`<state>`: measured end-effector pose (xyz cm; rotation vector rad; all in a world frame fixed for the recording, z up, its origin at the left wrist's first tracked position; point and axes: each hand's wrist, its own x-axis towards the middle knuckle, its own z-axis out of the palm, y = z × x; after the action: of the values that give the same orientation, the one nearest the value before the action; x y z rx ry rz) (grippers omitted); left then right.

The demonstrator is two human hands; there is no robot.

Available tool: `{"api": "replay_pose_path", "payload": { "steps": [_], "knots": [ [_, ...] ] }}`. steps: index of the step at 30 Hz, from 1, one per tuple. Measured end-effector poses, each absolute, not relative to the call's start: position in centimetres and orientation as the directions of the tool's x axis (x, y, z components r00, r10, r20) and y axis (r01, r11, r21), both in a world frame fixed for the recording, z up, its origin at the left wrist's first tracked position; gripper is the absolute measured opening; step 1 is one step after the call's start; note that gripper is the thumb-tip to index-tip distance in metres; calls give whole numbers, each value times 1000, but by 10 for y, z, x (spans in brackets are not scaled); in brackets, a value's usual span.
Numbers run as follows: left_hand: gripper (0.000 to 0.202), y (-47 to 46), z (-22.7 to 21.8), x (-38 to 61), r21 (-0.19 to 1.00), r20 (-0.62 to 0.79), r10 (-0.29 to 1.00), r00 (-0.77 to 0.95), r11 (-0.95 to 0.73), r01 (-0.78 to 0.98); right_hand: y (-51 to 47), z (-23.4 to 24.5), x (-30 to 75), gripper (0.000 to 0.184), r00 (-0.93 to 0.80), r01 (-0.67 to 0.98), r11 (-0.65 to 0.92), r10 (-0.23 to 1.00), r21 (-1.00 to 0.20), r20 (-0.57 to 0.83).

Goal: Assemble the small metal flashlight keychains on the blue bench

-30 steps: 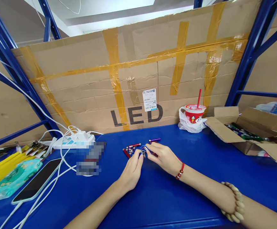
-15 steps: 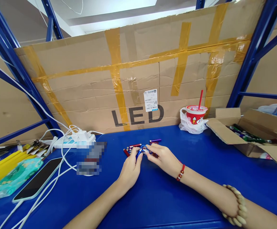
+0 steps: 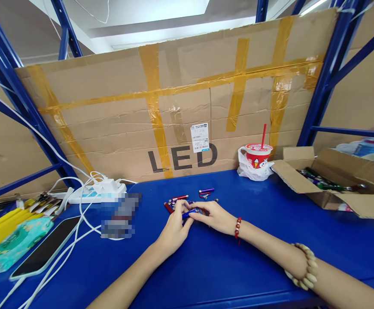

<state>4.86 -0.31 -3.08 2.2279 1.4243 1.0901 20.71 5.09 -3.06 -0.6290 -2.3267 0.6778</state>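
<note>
Between my two hands lies a small blue metal tube [image 3: 190, 213], shaped like a pocket flashlight and nearly level. My left hand [image 3: 175, 223] pinches its left end. On its right end are the fingers of my right hand [image 3: 214, 216], their tips meeting those of the left; these partly hide the tube. Just behind the hands, a red tube [image 3: 179, 197] lies among several small silver parts, partly covered by my fingers. A purple tube [image 3: 206, 190] with a silver end rests a little farther back.
At right stands an open carton [image 3: 331, 197] holding several dark and green tubes. A red cup [image 3: 258, 156] in a plastic bag is against the cardboard wall [image 3: 116, 128]. At left are a power strip [image 3: 93, 193], white cables, a phone [image 3: 47, 246] and a yellow item [image 3: 3, 227].
My hands have come closer together, and the blue tube has turned from steep to nearly level. The silver end and blue loop at my right fingers no longer show clearly. The view has shifted slightly.
</note>
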Motion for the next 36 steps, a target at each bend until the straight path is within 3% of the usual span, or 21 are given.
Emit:
{"api": "replay_pose_path", "payload": {
  "steps": [3, 5, 8, 14, 18, 24, 30, 36],
  "knots": [
    [25, -3, -32, 49, 587, 455, 868, 200, -461, 666, 56, -21, 213, 34, -644, 324, 766, 609, -556, 464],
    [31, -1, -32, 48, 573, 474, 870, 139, -424, 701, 63, -13, 222, 29, -538, 478, 733, 680, -484, 499],
    [30, 1, -30, 43, 562, 507, 861, 42, -367, 741, 78, -4, 241, 29, -320, 701, 575, 783, -423, 534],
    [15, 4, -20, 31, 437, 574, 819, -6, -300, 848, 105, -11, 265, 30, -112, 888, 262, 920, -377, 375],
    [12, 5, -14, 22, 241, 589, 808, 4, -181, 954, 109, -18, 265, 27, -128, 918, 239, 934, -318, 332],
    [32, 5, -14, 13, 161, 555, 832, -3, -103, 982, 101, -16, 260, 29, -189, 904, 334, 873, -267, 450],
    [38, 5, -13, 6, 138, 559, 829, -1, -92, 986, 87, -13, 244, 25, -265, 807, 517, 749, -286, 607],
    [20, 7, -11, 2, 188, 632, 775, -11, -140, 972, 95, -3, 261, 28, -119, 798, 469, 739, -380, 663]
  ]
}}
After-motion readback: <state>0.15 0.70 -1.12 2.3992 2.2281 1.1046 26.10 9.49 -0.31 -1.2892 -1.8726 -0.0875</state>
